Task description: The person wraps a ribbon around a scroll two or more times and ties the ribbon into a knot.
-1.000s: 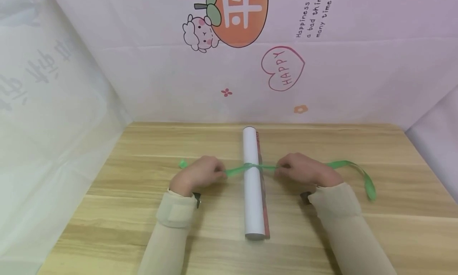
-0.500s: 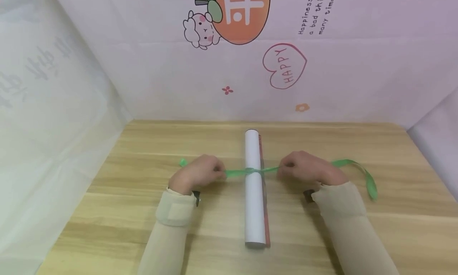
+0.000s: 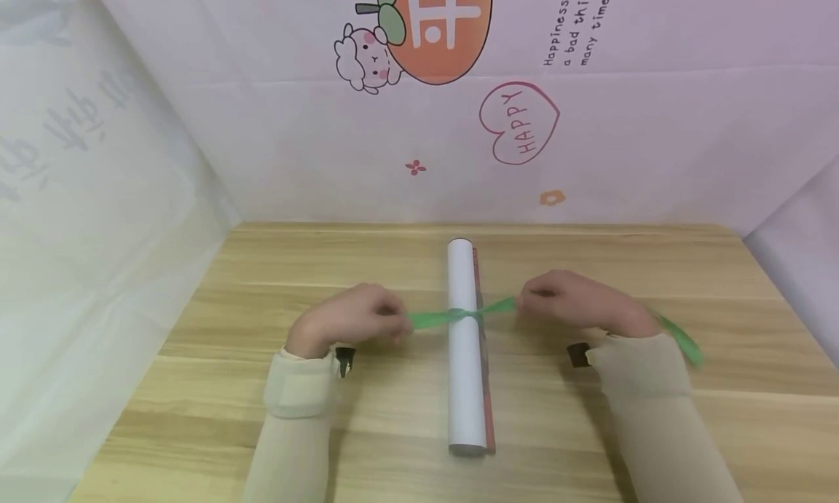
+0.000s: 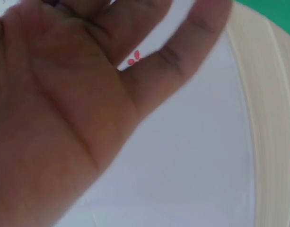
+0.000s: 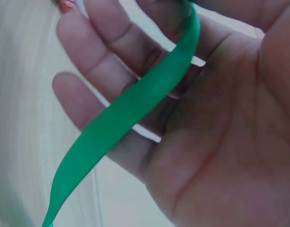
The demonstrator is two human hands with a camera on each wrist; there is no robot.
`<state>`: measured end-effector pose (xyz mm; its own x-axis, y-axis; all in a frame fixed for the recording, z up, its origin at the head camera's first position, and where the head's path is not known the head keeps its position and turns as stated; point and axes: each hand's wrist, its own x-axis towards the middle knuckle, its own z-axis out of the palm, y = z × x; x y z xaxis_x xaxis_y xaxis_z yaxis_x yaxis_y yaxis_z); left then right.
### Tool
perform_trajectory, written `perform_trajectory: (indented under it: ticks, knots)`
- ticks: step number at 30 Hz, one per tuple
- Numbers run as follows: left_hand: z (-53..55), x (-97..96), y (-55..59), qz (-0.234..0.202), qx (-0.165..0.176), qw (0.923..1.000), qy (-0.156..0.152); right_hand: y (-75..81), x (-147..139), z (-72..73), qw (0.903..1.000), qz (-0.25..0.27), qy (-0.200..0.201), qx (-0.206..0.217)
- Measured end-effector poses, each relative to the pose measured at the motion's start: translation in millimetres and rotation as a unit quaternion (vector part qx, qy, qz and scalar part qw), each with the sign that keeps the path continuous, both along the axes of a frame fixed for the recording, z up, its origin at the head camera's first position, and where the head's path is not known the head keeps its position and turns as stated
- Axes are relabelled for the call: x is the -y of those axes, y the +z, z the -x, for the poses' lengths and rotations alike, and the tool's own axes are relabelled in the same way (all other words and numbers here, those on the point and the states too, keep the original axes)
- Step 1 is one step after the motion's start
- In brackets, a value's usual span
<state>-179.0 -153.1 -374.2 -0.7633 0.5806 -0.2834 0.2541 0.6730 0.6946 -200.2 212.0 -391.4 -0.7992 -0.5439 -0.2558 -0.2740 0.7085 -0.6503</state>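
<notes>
Centrally, a white paper roll (image 3: 467,343) lies on the wooden table (image 3: 197,386), pointing to 12 o'clock. A green ribbon (image 3: 459,315) crosses it; left hand (image 3: 350,319) pinches the 9 o'clock end, right hand (image 3: 577,303) the 3 o'clock end.

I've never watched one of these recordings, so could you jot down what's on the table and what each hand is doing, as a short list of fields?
Surface: wooden table, pink printed backdrop behind
Main item: white paper roll, lying lengthwise away from the person
Ribbon: green ribbon, knotted across the roll's middle
Left hand: left hand pinches the ribbon end left of the roll
Right hand: right hand pinches the ribbon right of the roll; the loose tail trails past the wrist
Ribbon state: looks taut between the hands
Sleeves: beige
</notes>
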Motion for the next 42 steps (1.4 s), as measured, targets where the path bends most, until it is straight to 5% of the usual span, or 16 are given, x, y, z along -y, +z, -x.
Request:
perform_trajectory:
  ticks: [9, 19, 22, 28, 35, 42]
  knots:
    - [1.3, -14.7, -1.4, -0.167, -0.031, 0.9852, -0.025, 9.6, -0.1, -4.6, 0.9984, 0.053, -0.015, -0.012]
    - [1.6, -32.6, -3.4, -0.273, 0.014, 0.9605, -0.051, 13.4, 2.6, -8.6, 0.9932, 0.101, -0.024, -0.053]
    - [1.4, -35.3, -3.9, -0.281, 0.009, 0.9585, -0.050, 13.7, 2.6, -8.9, 0.9918, 0.110, -0.027, -0.060]
    - [1.2, -40.1, -6.7, -0.252, -0.033, 0.9669, -0.022, 11.5, 4.3, -8.8, 0.9875, 0.145, -0.024, -0.057]
    - [2.6, -45.3, -10.4, -0.246, -0.046, 0.9683, -0.005, 14.2, 7.6, -11.5, 0.9800, 0.196, -0.028, -0.017]
    - [3.0, -48.7, -11.8, -0.253, -0.057, 0.9657, 0.012, 14.7, 12.4, -13.4, 0.9565, 0.292, -0.002, -0.007]
